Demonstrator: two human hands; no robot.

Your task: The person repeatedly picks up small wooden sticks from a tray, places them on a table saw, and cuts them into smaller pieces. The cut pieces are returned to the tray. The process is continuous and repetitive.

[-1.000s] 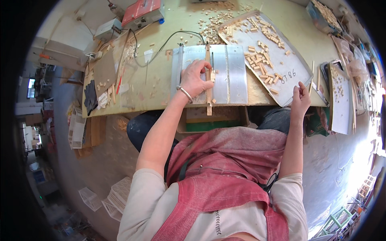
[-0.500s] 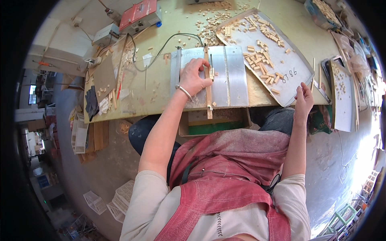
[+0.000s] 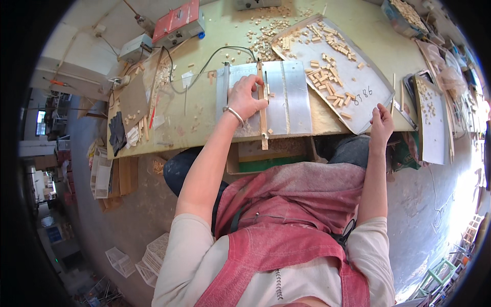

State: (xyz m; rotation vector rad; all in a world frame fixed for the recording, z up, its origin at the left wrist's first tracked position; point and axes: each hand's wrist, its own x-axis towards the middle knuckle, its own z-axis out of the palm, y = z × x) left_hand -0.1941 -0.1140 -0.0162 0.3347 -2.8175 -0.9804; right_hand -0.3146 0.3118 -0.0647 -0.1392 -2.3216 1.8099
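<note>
The left hand (image 3: 245, 97) lies flat on a grey metal plate (image 3: 286, 97) set in the worktop (image 3: 204, 117), its fingers spread and pressing against a long wooden strip (image 3: 262, 105) that runs front to back across the plate. The hand does not close around the strip; the fingertips rest on its left edge, and a metal bangle (image 3: 234, 113) sits at the wrist. The near end of the strip juts past the front edge of the worktop.

The right hand (image 3: 382, 123) is at the right front edge of the worktop, just beside the near corner of a large grey tray (image 3: 358, 102). Its fingers are curled, and a thin stick (image 3: 393, 94) stands up close to them, but I cannot tell whether the hand is gripping it.

The tray carries many small wooden blocks (image 3: 322, 77), and more of them lie scattered on the worktop behind the plate. A red box (image 3: 179, 23) stands at the far left, with a dark cable (image 3: 215, 56) curving toward the plate.
</note>
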